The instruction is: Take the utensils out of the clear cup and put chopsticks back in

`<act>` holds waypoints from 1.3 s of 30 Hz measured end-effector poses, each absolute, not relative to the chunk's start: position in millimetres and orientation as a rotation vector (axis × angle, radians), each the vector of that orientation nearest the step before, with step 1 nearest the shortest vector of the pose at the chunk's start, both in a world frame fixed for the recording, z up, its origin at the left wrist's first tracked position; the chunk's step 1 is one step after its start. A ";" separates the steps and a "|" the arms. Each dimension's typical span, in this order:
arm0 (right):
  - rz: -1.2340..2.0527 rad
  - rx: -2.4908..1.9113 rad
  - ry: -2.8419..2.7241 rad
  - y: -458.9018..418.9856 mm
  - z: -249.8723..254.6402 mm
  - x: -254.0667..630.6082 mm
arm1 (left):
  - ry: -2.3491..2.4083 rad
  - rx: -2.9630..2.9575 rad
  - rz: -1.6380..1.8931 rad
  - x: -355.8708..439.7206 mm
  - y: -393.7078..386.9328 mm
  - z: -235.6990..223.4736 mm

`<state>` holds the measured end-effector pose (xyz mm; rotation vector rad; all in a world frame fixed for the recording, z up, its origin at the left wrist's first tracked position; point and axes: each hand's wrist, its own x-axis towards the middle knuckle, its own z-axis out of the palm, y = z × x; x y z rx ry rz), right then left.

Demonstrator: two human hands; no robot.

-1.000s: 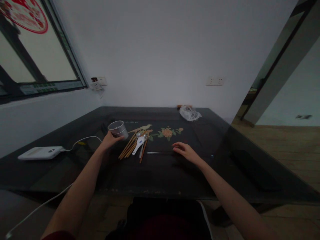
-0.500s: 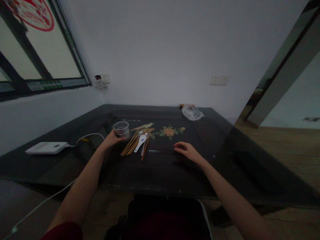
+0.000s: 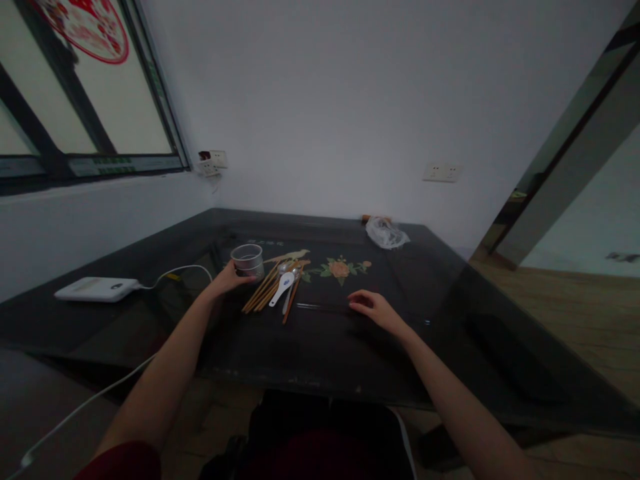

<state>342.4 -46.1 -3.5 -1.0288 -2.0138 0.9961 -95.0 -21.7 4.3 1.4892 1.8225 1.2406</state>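
Note:
My left hand [image 3: 227, 279] is wrapped round a small round metal cup [image 3: 248, 261], which stands upright on the dark glass-topped table [image 3: 320, 347]. Just right of the cup lies a loose pile of wooden chopsticks [image 3: 265, 291] with a white ceramic spoon [image 3: 281, 289] and a metal spoon on top. My right hand [image 3: 374, 308] rests on the table further right, its fingers loosely curled and apart, with nothing in it. A painted flower [image 3: 340, 268] shows under the glass behind it.
A white flat device [image 3: 97, 289] with a white cable [image 3: 175, 272] lies at the table's left. A crumpled clear plastic bag [image 3: 385, 233] sits at the far edge by the wall. Wall sockets [image 3: 440, 172], a window on the left, a doorway on the right.
The cup was tilted in my left hand a second ago and now stands upright by the chopsticks. My right hand has stayed in place. The view has shifted slightly.

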 end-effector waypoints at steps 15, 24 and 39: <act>0.964 -1.054 -2.032 -47.3 -2.8 342.9 | 1.817 1.679 1.469 -106.9 -23.8 19.3; 0.986 -1.050 -1.996 -49.8 -0.8 340.7 | 1.882 2.166 1.981 -90.1 -48.9 52.6; 0.695 -1.140 -2.080 -40.8 -9.8 345.8 | 1.509 2.451 0.625 139.5 -63.6 24.7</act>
